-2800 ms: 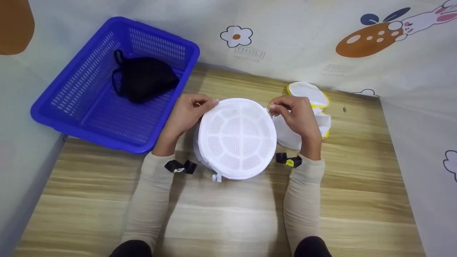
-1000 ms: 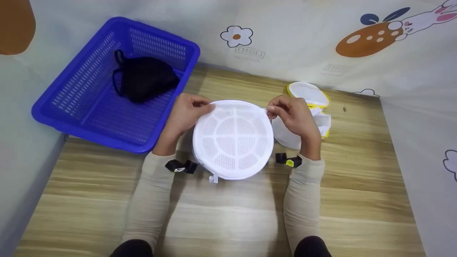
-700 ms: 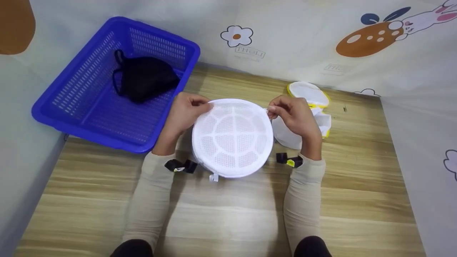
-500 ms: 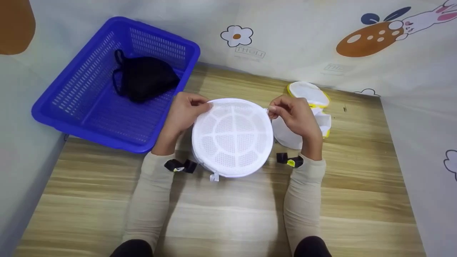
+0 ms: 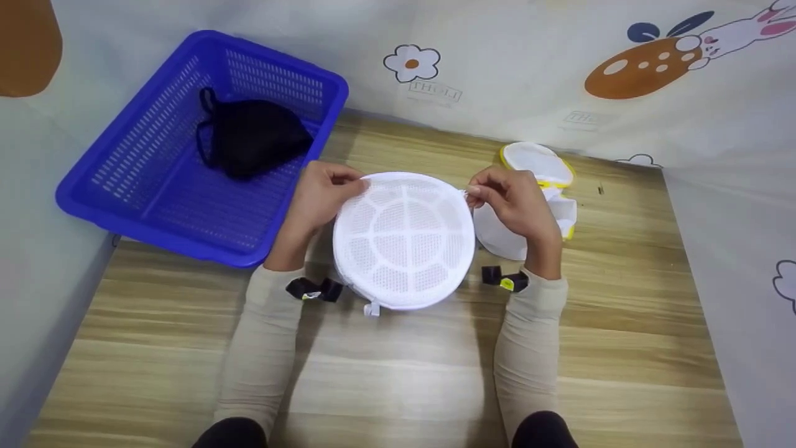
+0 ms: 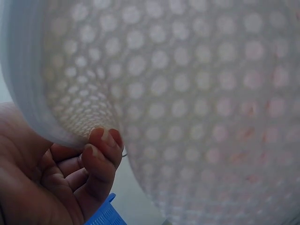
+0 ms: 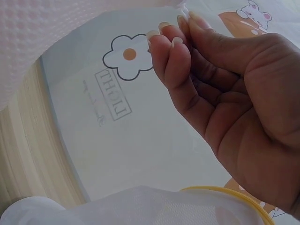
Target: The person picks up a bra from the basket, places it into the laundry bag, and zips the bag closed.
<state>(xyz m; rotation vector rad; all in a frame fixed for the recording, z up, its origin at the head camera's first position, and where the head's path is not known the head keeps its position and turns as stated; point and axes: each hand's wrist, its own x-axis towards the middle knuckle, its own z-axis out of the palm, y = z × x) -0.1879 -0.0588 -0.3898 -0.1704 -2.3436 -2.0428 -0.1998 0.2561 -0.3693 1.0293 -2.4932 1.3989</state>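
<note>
A round white mesh laundry bag, with a ring-and-spoke pattern on its top, is held between the two hands in the head view. My left hand grips its upper left rim, thumb on top and fingers underneath. The left wrist view shows those curled fingertips pressing into the honeycomb mesh. At the upper right edge, my right hand pinches a small white piece, thumb against forefinger, also visible at the fingertips in the right wrist view. A small white tab hangs at the bag's lower left.
A blue plastic basket stands at the left with a black cloth item with loops inside. Behind the right hand lie white mesh bags with yellow trim on the wood-patterned surface. Printed wall sheets enclose the back and sides.
The mesh bag has shifted a little to the left, and its pattern has turned slightly. Both hands keep their hold in nearly the same places.
</note>
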